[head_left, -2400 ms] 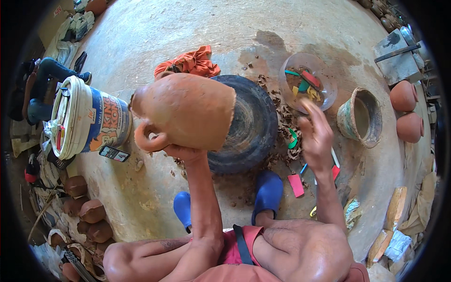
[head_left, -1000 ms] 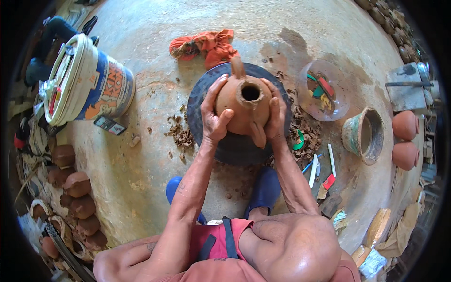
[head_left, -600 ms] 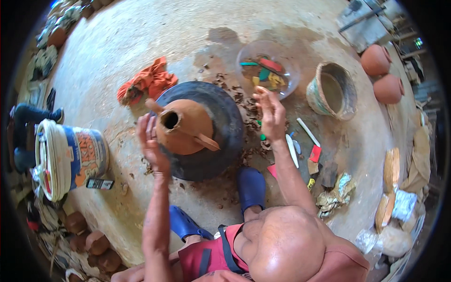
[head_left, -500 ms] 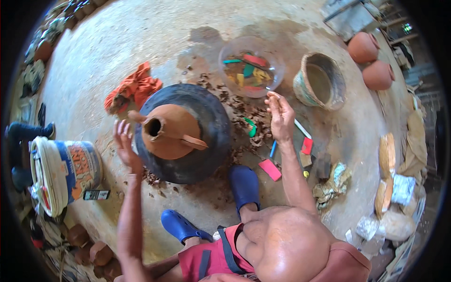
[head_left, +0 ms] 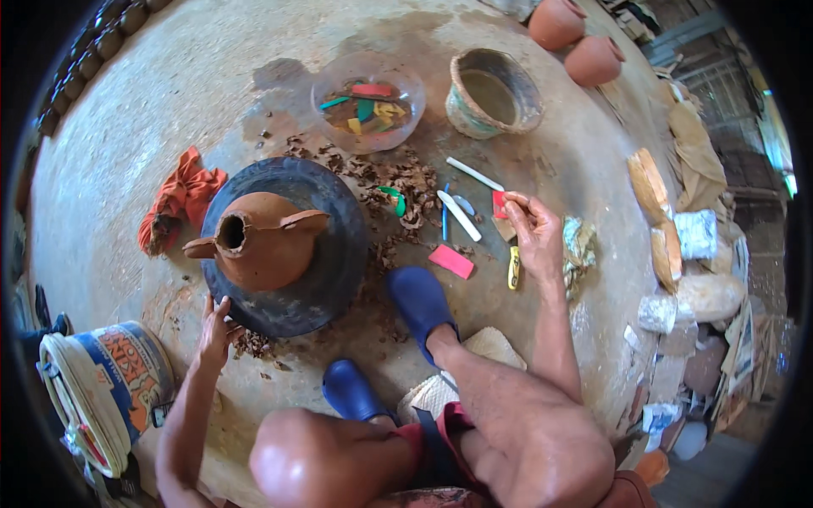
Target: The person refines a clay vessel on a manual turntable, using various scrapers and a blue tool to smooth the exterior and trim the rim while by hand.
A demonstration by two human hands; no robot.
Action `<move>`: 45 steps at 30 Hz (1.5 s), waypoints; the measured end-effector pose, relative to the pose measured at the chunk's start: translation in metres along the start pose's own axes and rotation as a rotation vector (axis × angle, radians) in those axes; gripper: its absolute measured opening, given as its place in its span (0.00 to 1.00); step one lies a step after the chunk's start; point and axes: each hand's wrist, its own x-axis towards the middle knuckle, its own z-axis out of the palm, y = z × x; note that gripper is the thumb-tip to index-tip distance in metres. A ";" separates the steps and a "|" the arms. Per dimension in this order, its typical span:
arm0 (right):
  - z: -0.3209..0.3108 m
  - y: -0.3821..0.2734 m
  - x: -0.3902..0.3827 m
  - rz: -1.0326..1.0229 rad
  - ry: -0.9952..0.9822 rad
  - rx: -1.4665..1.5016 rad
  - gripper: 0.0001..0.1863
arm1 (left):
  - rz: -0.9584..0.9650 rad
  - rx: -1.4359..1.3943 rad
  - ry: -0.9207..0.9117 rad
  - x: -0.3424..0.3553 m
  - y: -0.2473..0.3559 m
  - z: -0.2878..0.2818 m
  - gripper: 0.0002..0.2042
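A brown clay pot (head_left: 269, 254) with a narrow open neck and two side projections, like handles or spouts, stands on a dark round turntable (head_left: 330, 288). My left hand (head_left: 216, 337) is at the turntable's near-left edge, fingers apart and fingertips at its rim; it holds nothing. To the right, my right hand (head_left: 539, 241) hovers over the tools with thumb and fingers pinched together. Whatever they hold, if anything, cannot be made out. Just beyond its fingertips lies a red flat piece (head_left: 498, 201). A yellow-handled tool (head_left: 514, 267) lies beside this hand.
Clay scraps (head_left: 406, 182) litter the floor beside white sticks (head_left: 459, 217) and a pink piece (head_left: 450, 262). Beyond stand a clear bowl of coloured pieces (head_left: 410, 127) and a bucket (head_left: 466, 118). Orange cloth (head_left: 182, 199) lies left, near a white tub (head_left: 85, 398).
The view has shifted. My right hand has left the clear bowl's edge for the tools nearer me. My left hand has lowered to the turntable's rim. The pot's projections now point differently.
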 end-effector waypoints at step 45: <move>0.048 0.168 0.083 -0.122 -0.366 -0.392 0.23 | 0.204 0.052 0.290 0.004 -0.043 -0.002 0.22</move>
